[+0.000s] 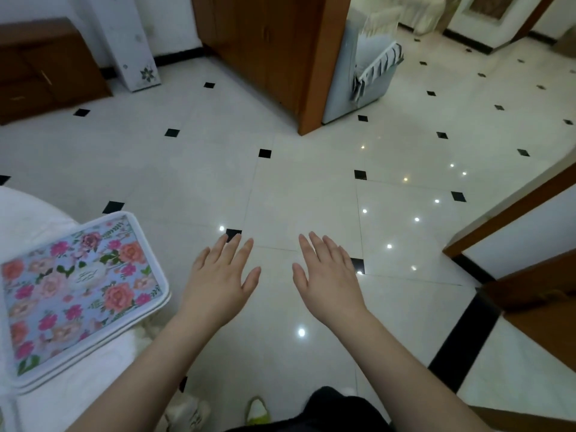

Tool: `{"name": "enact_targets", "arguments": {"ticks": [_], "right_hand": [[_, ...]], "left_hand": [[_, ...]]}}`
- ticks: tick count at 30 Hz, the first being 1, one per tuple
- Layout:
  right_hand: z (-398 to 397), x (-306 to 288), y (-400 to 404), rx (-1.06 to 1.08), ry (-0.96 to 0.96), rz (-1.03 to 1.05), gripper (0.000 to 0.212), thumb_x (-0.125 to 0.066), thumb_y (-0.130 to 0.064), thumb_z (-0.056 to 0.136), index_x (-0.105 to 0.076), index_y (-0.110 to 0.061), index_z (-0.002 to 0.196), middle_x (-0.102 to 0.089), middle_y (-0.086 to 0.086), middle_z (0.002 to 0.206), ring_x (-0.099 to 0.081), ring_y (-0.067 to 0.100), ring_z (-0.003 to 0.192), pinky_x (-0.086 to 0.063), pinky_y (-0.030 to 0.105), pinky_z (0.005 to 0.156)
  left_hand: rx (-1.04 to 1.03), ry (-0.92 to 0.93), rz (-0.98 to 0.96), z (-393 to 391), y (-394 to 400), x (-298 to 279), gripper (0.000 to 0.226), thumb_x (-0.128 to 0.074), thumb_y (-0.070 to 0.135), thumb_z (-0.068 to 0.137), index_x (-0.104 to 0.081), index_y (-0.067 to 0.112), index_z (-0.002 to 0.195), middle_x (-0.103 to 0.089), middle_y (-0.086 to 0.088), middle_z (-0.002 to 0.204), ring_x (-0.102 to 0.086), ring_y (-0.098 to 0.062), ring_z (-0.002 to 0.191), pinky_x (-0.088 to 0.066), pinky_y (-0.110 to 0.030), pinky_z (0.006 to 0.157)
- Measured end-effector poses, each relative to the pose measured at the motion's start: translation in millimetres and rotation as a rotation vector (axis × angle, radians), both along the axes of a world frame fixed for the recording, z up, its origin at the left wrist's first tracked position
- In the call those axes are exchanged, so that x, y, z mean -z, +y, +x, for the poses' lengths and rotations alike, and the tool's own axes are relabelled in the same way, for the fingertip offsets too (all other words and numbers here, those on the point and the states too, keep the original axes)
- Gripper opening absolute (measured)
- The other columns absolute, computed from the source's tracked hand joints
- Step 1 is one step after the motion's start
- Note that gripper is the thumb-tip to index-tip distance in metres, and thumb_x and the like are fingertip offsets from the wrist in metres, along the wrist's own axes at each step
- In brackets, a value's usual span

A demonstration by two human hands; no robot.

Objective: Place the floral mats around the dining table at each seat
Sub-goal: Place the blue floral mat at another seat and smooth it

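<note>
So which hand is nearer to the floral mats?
Left. The left hand hovers open just right of the mats; the right hand is farther right, also open.

From my remote seat the feed looked evenly and fairly brightly lit, the light coming from overhead. The glossy floor (pixel 305 194) threw back a scatter of small white glints, thickest toward the right, with one larger spot near the bottom centre. Shadows were soft and faint. The far doorway (pixel 486 14) at the top right was washed out and hazy. Straight lines bowed near the frame's edges, the usual wide-angle warp. The whole picture was slightly soft, and the corners smeared more than the middle.
</note>
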State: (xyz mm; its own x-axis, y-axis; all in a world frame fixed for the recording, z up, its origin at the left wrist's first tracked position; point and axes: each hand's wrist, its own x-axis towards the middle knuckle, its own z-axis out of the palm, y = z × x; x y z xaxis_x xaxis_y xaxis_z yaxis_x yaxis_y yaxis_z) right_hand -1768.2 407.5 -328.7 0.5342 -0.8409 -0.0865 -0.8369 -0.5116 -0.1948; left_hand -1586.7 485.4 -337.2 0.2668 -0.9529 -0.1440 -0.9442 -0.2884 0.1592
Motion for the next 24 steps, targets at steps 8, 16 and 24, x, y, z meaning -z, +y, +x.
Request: {"name": "enact_targets", "arguments": {"ticks": [8, 16, 24], "right_hand": [[29, 13, -94, -0.125, -0.013, 0.024, 0.079, 0.009, -0.052, 0.084, -0.009, -0.025, 0.156, -0.007, -0.001, 0.164, -0.005, 0.021, 0.15, -0.003, 0.038, 0.121], [74, 12, -181, -0.34, -0.021, 0.06, 0.079, 0.009, -0.05, 0.084, -0.013, -0.024, 0.156, -0.011, -0.001, 0.164, -0.009, 0.023, 0.15, -0.007, 0.04, 0.12], [167, 18, -227, -0.545, -0.031, 0.016, 0.069, -0.012, -0.046, 0.092, -0.037, -0.017, 0.149, -0.034, 0.006, 0.156, -0.032, 0.029, 0.143, -0.026, 0.045, 0.114]], "left_hand": [[-0.093, -0.022, 0.054, 12, -70, 7, 0.092, 0.016, 0.065, 0.074, -0.003, 0.031, 0.158, -0.003, 0.005, 0.166, 0.002, -0.015, 0.153, -0.004, -0.038, 0.123], [-0.367, 0.024, 0.044, 59, -118, -6, 0.09, 0.012, 0.068, 0.077, -0.01, 0.034, 0.157, -0.007, 0.008, 0.166, 0.001, -0.012, 0.152, -0.003, -0.036, 0.121], [-0.673, 0.015, 0.026, 102, -107, -7, 0.089, 0.011, 0.066, 0.077, -0.01, 0.034, 0.157, -0.004, 0.008, 0.166, 0.003, -0.012, 0.152, 0.0, -0.035, 0.121]]}}
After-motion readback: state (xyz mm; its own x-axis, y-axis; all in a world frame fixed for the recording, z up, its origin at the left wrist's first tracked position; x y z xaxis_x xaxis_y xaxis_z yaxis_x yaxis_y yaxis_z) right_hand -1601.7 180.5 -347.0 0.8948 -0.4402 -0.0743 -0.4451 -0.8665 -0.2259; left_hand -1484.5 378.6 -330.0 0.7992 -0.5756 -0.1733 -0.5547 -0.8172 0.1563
